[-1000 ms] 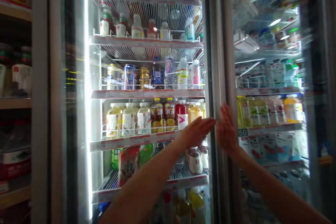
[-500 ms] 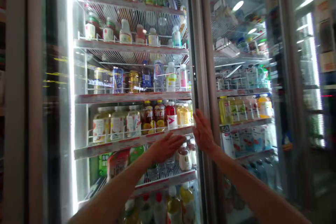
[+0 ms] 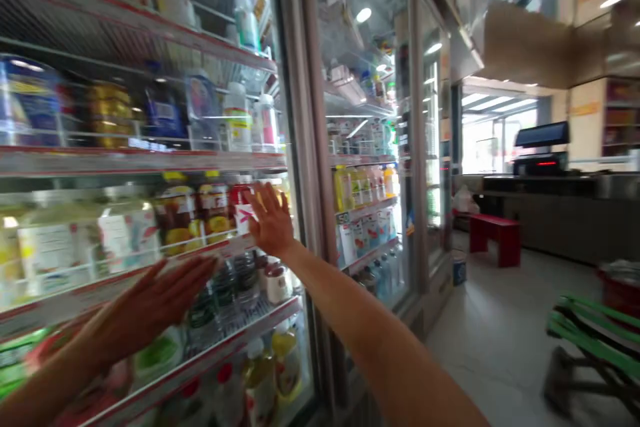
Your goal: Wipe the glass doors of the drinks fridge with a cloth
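My right hand [image 3: 273, 221] is raised, fingers spread, in front of the glass near the metal door frame [image 3: 309, 167]. Behind it stand a red bottle with a white label [image 3: 243, 210] and a dark bottle with a yellow cap [image 3: 213, 203]. Lower and to the left, my left hand [image 3: 153, 299] is stretched flat, its fingers straight and slightly blurred. It lies before a shelf edge [image 3: 75, 295] of the lit drinks fridge. Neither hand holds anything. Whether either palm touches the glass, I cannot tell.
More glass fridge doors [image 3: 365, 113] run away to the right. Beyond them are a red stool [image 3: 494, 240], a dark counter [image 3: 545, 220] and a screen [image 3: 543, 135] on it. A green-framed cart [image 3: 595, 333] stands on the pale floor [image 3: 480, 340] at the right.
My view has swung right and come nearer the fridge, bringing the floor and counter into sight. My hands have drawn farther apart, and the right hand's fingers have spread.
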`<state>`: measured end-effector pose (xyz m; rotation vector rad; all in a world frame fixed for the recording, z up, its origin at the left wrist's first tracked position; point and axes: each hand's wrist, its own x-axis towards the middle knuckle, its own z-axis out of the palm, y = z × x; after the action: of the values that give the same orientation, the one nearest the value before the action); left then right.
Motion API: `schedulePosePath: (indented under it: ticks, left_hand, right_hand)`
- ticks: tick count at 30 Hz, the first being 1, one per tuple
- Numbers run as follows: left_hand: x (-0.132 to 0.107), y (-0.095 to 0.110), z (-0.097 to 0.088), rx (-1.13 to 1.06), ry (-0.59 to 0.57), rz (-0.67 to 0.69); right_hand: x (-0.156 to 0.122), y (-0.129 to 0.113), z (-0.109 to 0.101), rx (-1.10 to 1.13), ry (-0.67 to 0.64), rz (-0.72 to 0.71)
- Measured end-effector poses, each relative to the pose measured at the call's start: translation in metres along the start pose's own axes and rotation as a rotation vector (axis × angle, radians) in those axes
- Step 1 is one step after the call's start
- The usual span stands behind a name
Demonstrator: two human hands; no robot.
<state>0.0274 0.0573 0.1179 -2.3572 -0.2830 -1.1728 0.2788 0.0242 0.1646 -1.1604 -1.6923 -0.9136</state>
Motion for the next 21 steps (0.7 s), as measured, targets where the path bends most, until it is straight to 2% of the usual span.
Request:
schedulePosePath:
  ticks: [1, 3, 6, 7, 8, 10, 13, 15, 16, 18, 19, 21]
  left_hand:
    - [-0.005, -0.004, -0.010, 0.099, -0.013, -0.027]
    - [-0.011, -0.022, -0.042, 0.307, 0.066, -0.207]
    - [-0.017, -0.042, -0.091, 0.601, 0.392, -0.587]
    - [-0.018, -0.043, -0.099, 0.687, 0.492, -0.678]
    - [-0.018, -0.040, -0.100, 0.733, 0.522, -0.730]
    - [-0.014, -0.028, -0.084, 0.804, 0.394, -0.631]
    - [-0.008, -0.009, -0.041, 0.862, 0.038, -0.161]
    - [-0.011, -0.003, -0.025, 0.870, -0.059, -0.051]
    - [-0.017, -0.003, -0.025, 0.870, -0.071, -0.054]
    - [-0.035, -0.008, -0.042, 0.871, -0.015, -0.162]
    - [-0.047, -0.013, -0.055, 0.877, 0.050, -0.254]
    - [-0.067, -0.025, -0.082, 0.905, 0.271, -0.497]
  right_hand:
    - [0.000, -0.004, 0.005, 0.027, 0.013, -0.007]
    - [-0.002, -0.009, 0.019, 0.060, 0.083, -0.003]
    - [-0.007, -0.015, 0.039, 0.053, 0.231, -0.001]
    - [-0.008, -0.017, 0.043, 0.047, 0.271, -0.005]
    - [-0.009, -0.019, 0.047, 0.042, 0.308, -0.005]
    - [-0.011, -0.020, 0.050, 0.018, 0.336, 0.006]
    - [-0.014, -0.019, 0.051, 0.006, 0.357, 0.002]
    - [-0.015, -0.016, 0.052, 0.007, 0.377, -0.023]
    - [-0.016, -0.015, 0.052, 0.008, 0.393, -0.039]
    - [-0.016, -0.015, 0.054, 0.009, 0.428, -0.066]
    - [-0.015, -0.015, 0.054, 0.009, 0.448, -0.074]
    - [-0.015, -0.016, 0.055, 0.013, 0.465, -0.068]
